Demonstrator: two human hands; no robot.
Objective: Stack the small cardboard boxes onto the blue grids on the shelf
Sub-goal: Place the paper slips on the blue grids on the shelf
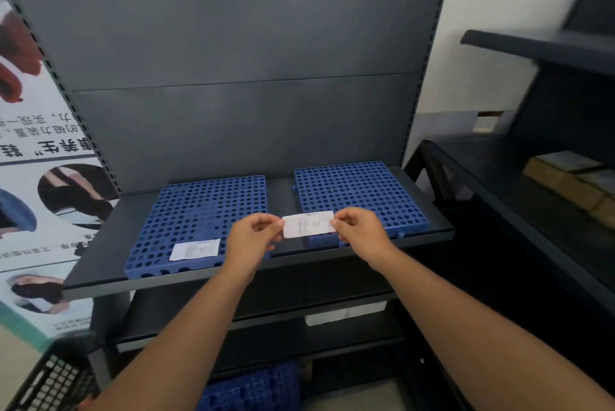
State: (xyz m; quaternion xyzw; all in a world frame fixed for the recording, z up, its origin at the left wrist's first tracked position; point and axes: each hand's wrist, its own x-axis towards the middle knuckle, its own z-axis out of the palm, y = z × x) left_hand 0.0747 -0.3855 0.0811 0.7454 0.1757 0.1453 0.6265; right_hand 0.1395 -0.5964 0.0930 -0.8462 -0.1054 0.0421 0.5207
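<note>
The single head-worn wide-angle camera looked forward and down from standing height, close to the dark shelf point(253, 272), which filled the middle of the view with its back panel point(233, 44) rising far ahead, a poster point(40, 197) at left and another rack point(549, 177) at right.
</note>
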